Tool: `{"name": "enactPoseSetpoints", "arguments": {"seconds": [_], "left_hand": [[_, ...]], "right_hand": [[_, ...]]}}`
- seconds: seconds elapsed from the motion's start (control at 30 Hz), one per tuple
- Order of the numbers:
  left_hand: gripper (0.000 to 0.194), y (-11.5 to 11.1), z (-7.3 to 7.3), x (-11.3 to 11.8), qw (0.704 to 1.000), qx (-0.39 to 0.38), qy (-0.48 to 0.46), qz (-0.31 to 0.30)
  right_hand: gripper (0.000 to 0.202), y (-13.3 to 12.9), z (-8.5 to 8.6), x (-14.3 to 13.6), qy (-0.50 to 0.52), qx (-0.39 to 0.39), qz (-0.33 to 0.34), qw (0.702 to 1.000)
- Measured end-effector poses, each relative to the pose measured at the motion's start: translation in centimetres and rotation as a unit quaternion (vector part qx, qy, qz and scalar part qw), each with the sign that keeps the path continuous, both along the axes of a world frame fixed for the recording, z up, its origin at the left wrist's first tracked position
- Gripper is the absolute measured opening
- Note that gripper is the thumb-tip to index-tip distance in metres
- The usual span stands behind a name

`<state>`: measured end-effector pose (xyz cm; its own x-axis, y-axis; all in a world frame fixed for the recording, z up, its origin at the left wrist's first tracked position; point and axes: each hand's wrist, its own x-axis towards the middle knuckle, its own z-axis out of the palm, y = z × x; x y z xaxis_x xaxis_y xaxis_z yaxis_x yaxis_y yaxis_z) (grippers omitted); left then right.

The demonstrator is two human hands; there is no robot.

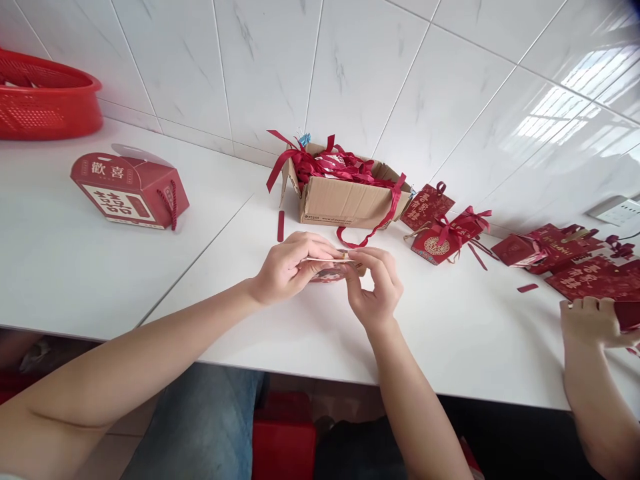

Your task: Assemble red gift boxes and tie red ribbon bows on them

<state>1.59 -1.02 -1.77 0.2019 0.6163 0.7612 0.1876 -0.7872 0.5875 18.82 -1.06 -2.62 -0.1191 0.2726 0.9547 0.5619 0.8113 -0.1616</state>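
Note:
My left hand (286,267) and my right hand (376,281) meet above the middle of the white table. Between them is a small red printed paper box (327,275), seen from above with a thin pale edge towards me. Fingers and thumbs of both hands pinch this edge from either side. Most of the box is hidden behind the hands. Just beyond them a loop of dark red ribbon (361,244) hangs from an open cardboard box (345,203) full of ribbons. A small dark red strip (281,227) lies beyond my left hand.
A red box with a rope handle (130,190) stands at the left, before a red plastic basket (50,100). Several red gift boxes with bows (443,240) sit at the right along the tiled wall. A co-worker's hand (595,323) holds something red at the far right.

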Motion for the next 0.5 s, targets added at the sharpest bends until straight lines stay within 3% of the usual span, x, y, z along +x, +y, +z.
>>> {"name": "enactPoseSetpoints", "arguments": {"seconds": [0.17, 0.3, 0.37, 0.5], "left_hand": [[0.011, 0.4, -0.1, -0.2, 0.991, 0.07, 0.036, 0.11], [0.056, 0.5, -1.2, 0.9, 0.967, 0.149, 0.022, 0.204], [0.076, 0.3, -1.8, 1.8, 0.963, 0.148, 0.024, 0.224], [0.087, -0.1, -2.6, 3.5, 0.958, 0.11, 0.037, 0.262]], "right_hand": [[0.015, 0.2, -0.2, 0.1, -0.004, 0.018, 0.008, 1.0], [0.013, -0.1, -0.2, -0.1, 0.054, -0.011, 0.006, 0.998], [0.01, -0.2, -0.2, -0.3, 0.081, -0.026, -0.002, 0.996], [0.008, -0.6, -0.3, -0.6, 0.105, -0.06, -0.006, 0.993]]}}
